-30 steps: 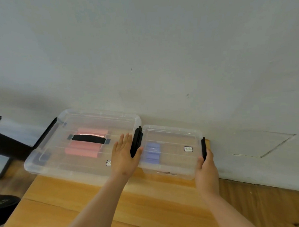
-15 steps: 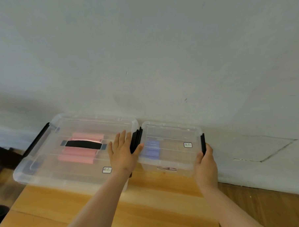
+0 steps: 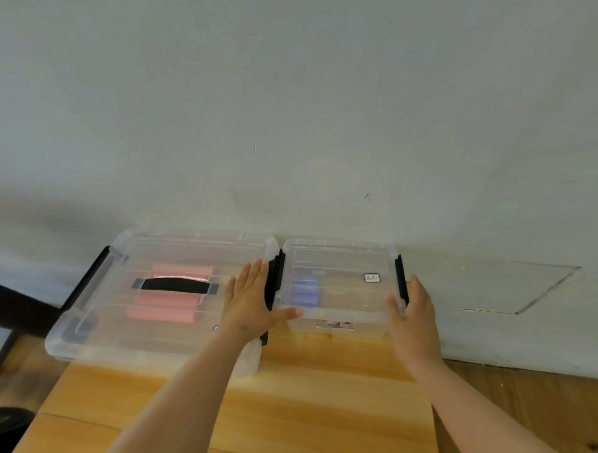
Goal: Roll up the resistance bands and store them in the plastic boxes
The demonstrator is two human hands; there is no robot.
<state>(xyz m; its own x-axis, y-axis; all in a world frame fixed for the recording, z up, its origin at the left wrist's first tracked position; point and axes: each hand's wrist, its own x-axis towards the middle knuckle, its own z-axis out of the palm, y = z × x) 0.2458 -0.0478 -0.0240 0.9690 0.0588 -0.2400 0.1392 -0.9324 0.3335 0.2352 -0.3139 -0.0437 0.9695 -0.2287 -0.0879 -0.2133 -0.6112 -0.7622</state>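
Two clear lidded plastic boxes are seen side by side on the wooden table, against the pale wall, in the lower middle of the frame. Pink rolled bands are stored in the large box at lower left, under its black handle; purple rolled bands are held in the small box just to its right. The left hand is laid flat, fingers straight, on the large lid's right end, its thumb touching the small box. The right hand is pressed, fingers extended, against the small box's right side by a black latch.
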